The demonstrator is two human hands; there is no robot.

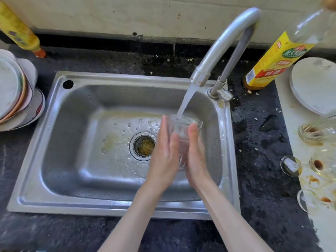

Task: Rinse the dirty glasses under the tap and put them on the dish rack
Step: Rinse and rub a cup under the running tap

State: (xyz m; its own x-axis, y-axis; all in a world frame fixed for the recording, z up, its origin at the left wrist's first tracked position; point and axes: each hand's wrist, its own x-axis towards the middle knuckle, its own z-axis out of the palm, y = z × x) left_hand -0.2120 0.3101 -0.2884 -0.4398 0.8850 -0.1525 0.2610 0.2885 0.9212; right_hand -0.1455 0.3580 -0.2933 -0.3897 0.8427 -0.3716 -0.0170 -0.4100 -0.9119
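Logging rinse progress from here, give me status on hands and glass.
Left hand and right hand flat against glass, one each side. Tap water running into it, over sink. Nothing in the way.

The glass [183, 131] sits between both hands over the sink [76, 160], under the tap [223, 44]. Stacked plates [16, 91] lie left; stained glasses [316, 131] stand right.

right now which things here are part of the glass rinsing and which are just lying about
Job: glass between left hand and right hand; tap; sink; dirty glasses.
Lying about: stacked plates; bottle; white plate.
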